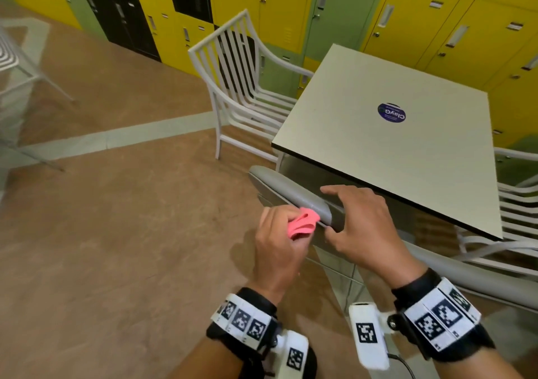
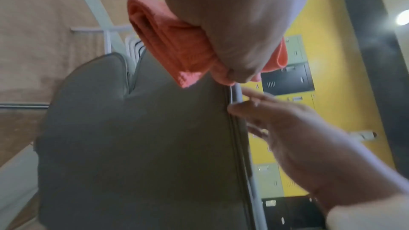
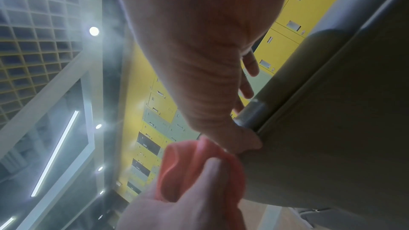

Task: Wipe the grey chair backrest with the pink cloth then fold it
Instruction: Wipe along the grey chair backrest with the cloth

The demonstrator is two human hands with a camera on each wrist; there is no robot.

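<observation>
The left hand (image 1: 276, 244) is curled tight around the cloth (image 1: 97, 224), which is pink and all bunched up. The cloth touches the near end of the grey backrest (image 1: 291, 195), just right of that grip. Next, the right hand (image 1: 361, 227) rests on the backrest with loose fingers over its top and the thumb on its near edge; it grips nothing. Past this hand is a table (image 1: 364, 93) with a round sticker (image 1: 392, 112) on top. A white chair (image 1: 233, 67) stands far beyond the cloth, by the lockers (image 1: 343, 8).
</observation>
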